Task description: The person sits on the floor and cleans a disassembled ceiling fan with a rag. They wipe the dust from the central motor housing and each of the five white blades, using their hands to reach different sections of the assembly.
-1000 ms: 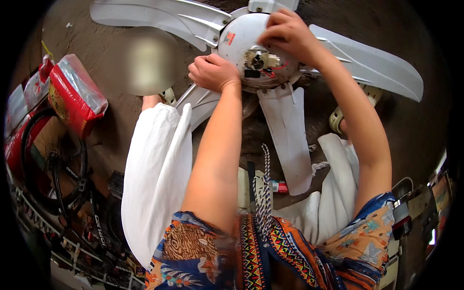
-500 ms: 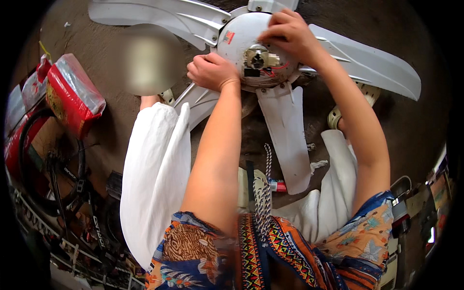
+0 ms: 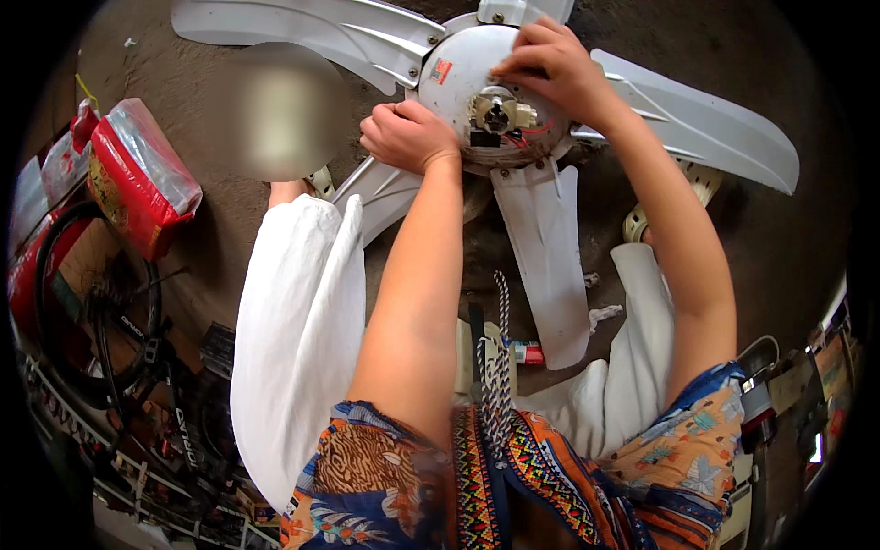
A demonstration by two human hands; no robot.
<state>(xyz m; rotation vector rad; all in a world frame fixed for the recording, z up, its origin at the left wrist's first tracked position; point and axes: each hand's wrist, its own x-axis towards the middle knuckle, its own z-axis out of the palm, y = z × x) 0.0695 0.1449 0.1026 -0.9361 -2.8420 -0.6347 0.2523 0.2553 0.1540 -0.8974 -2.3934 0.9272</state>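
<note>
A white ceiling fan (image 3: 463,60) lies on the ground before me, its rounded motor housing uppermost and its broad blades spread around it. At the housing's centre is a pale fitting (image 3: 495,112) with red wires and a small black block beside it. My left hand (image 3: 408,136) is curled at the housing's left rim, near the root of the lower-left blade (image 3: 385,191); whatever its fingers close on is hidden. Above the fitting, my right hand (image 3: 555,73) pinches with thumb and fingers close to the housing's surface. Anything between those fingertips is too small to make out.
Another blade (image 3: 541,266) points toward me between my white-trousered legs. To the left are a red package (image 3: 147,183) and a black bicycle (image 3: 151,348). A red-and-white item (image 3: 529,353) lies beside the near blade's tip. Clutter (image 3: 765,403) stands at the right.
The fan's housing and my left hand appear very slightly further right and lower. My right fingers remain at nearly the same spot, still pinched.
</note>
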